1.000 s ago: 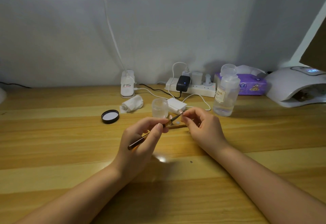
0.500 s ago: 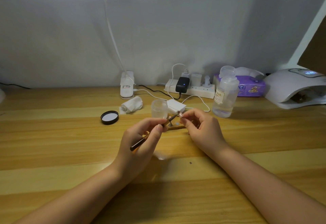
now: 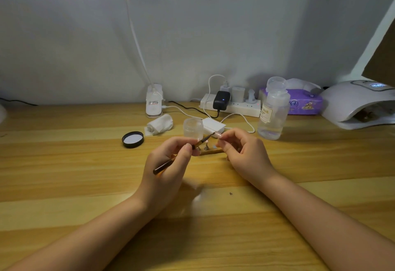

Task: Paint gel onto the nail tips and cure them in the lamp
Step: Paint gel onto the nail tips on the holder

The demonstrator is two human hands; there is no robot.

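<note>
— Wood-grain worktop (image 3: 64, 164), and both hands over its middle. What does the left hand (image 3: 166, 164) have?

— Its fingers (image 3: 188, 149) are curled round a thin dark brush (image 3: 181, 155), whose tip reaches up to a pale pink nail tip (image 3: 218, 135).

— And who holds that?

— The right hand (image 3: 243, 153), pinching it between thumb and forefinger, just in front of a small clear jar (image 3: 193, 128).

— Take that jar as the landmark, then.

— Left of it lies a black lid (image 3: 132, 139), with a crumpled white tissue (image 3: 160, 124) between them, a little further back. Just behind the jar sits a small white box (image 3: 213, 126). Right of the jar stands a clear bottle (image 3: 272, 117) with a label. Far right, well apart from it, is the white curing lamp (image 3: 352, 104), its display lit.

— Anything under the hands?

— A wooden strip (image 3: 210, 152) on the worktop, in front of the jar; what stands on it is too small to tell.
</note>
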